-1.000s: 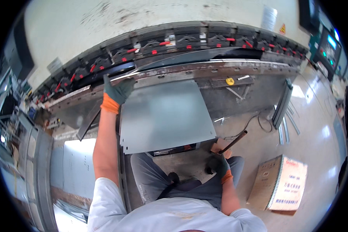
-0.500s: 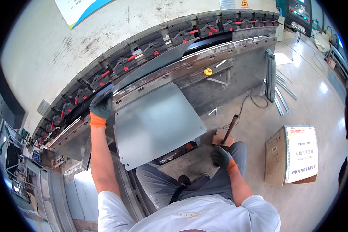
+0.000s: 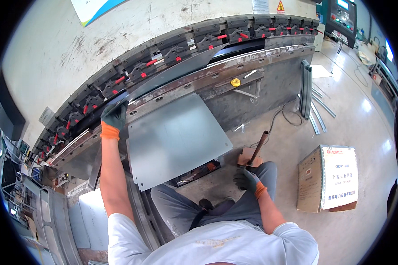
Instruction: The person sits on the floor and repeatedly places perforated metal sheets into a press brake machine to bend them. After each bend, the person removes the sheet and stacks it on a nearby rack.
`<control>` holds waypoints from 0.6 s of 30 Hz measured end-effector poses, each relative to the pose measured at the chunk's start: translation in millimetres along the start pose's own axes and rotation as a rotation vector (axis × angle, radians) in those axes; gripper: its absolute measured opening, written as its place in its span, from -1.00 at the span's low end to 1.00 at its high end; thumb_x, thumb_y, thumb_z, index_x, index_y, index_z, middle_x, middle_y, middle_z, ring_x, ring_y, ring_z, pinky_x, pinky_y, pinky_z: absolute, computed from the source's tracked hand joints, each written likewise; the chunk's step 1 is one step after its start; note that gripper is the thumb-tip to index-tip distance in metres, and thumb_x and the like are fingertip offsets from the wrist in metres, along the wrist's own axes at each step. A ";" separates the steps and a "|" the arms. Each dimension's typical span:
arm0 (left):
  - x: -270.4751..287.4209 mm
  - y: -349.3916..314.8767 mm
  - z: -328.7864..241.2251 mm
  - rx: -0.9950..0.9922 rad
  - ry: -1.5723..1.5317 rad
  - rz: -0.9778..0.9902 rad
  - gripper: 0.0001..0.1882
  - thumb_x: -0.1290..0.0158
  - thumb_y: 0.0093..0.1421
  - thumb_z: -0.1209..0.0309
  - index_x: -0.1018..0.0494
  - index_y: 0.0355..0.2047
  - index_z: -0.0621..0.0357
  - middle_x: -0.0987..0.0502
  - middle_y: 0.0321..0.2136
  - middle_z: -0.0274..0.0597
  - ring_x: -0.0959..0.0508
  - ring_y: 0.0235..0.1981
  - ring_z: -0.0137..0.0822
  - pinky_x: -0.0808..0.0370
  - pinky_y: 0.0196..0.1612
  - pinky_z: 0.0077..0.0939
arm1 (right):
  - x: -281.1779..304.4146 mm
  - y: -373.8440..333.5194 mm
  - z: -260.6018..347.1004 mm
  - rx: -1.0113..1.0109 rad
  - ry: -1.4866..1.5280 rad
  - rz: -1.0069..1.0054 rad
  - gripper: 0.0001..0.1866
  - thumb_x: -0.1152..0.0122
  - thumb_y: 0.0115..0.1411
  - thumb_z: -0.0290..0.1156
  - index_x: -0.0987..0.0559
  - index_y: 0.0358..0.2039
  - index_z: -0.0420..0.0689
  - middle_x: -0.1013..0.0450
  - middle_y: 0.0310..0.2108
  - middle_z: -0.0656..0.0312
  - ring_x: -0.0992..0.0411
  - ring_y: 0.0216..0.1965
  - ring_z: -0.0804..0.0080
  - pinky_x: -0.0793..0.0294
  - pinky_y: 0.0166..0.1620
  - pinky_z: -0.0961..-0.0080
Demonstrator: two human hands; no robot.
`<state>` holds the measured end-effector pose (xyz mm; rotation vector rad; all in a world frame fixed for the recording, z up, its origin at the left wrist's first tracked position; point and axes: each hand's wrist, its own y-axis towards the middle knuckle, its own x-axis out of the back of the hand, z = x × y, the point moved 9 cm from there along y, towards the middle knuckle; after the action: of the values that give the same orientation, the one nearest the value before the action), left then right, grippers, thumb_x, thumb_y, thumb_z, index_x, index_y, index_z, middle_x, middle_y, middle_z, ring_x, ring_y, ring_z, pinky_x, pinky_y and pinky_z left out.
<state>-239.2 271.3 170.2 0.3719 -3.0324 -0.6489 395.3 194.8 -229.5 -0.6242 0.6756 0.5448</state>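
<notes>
My left hand (image 3: 114,116), in a dark glove with an orange cuff, is raised to the bed rail (image 3: 185,86) of a press brake. Its fingers are pressed together at the gap below the upper tooling (image 3: 174,73); what they grip is hidden. A flat grey metal sheet (image 3: 177,139) lies just right of that forearm, in front of the machine and above my knees. Gloved the same way, my right hand (image 3: 246,180) rests by my right thigh, fingers loosely apart with nothing in them. Just beyond it, a rusty pipe (image 3: 259,145) rises at a slant from a brownish block (image 3: 247,158).
A yellow tape measure (image 3: 235,82) lies on a small bracket shelf on the machine's front. Thin metal strips (image 3: 305,90) lean at its right end. A cardboard box (image 3: 327,179) stands on the floor at right. More sheets (image 3: 93,216) lie at lower left.
The whole view has shifted slightly left. My left hand stays at the bed rail, and my right hand stays by the thigh with its fingers a little looser. The sheet has not visibly moved.
</notes>
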 end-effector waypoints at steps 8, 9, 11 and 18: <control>-29.9 -100.0 57.6 0.290 -0.656 -0.213 -0.62 -0.04 0.25 0.31 -0.51 0.04 0.16 -0.62 -0.07 -0.11 -0.65 -0.12 -0.19 -0.63 -0.04 -0.28 | -101.6 -25.0 5.9 0.102 -0.181 0.196 -0.38 -0.12 0.40 -0.03 -0.36 0.28 -0.20 -0.48 0.12 -0.02 -0.48 0.14 0.10 -0.49 0.17 0.18; -49.8 -121.7 59.0 0.263 -0.675 -0.149 -0.61 -0.02 0.26 0.27 -0.51 0.05 0.15 -0.62 -0.10 -0.11 -0.66 -0.15 -0.20 -0.63 -0.03 -0.29 | -122.3 -24.9 4.4 0.120 -0.210 0.217 -0.36 -0.12 0.39 -0.03 -0.34 0.29 -0.22 -0.46 0.15 -0.02 -0.45 0.17 0.11 -0.47 0.19 0.19; -121.4 -161.3 63.3 0.219 -0.476 -0.255 -0.54 0.00 0.28 0.17 -0.48 0.11 0.13 -0.58 -0.05 -0.15 -0.60 -0.04 -0.25 -0.63 -0.17 -0.30 | -163.9 -22.6 18.3 0.235 -0.173 0.221 -0.34 -0.13 0.39 -0.04 -0.30 0.31 -0.24 -0.41 0.20 -0.01 -0.42 0.20 0.13 -0.44 0.21 0.21; -313.9 -238.7 100.8 0.425 -0.890 -0.276 -0.41 0.01 0.37 -0.09 -0.40 0.18 0.10 -0.50 0.12 -0.16 -0.52 0.07 -0.10 -0.57 -0.02 -0.15 | -164.0 -16.9 72.4 0.451 0.319 -0.288 -0.46 -0.36 0.24 -0.37 -0.40 0.18 -0.22 -0.49 0.04 0.07 -0.52 -0.04 0.26 -0.55 0.02 0.35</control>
<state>113.3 174.2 -8.8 0.6692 -4.0329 -0.1638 327.1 190.5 -62.9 -0.3730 0.9556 0.0143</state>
